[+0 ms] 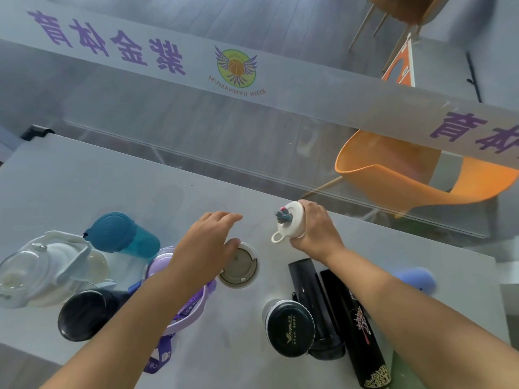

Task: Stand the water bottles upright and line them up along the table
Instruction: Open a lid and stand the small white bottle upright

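My right hand (316, 233) grips a white bottle with a loop lid (289, 224), held upright near the table's far edge. My left hand (209, 242) hovers with fingers spread over a grey round-lidded bottle (241, 266) standing upright, thumb touching its rim. A purple bottle with a strap (182, 310) sits under my left forearm. On the left stand a teal bottle (120, 234), a clear white-handled jug (45, 268) and a black bottle (84, 315). On the right, a black-capped bottle (290, 328) stands beside two black flasks (314, 299) lying down.
The grey table (98, 181) ends at a glass partition with purple lettering (168, 54). An orange chair (407, 175) stands behind the glass at right. A blue-purple object (418, 277) lies at the table's right edge, blurred.
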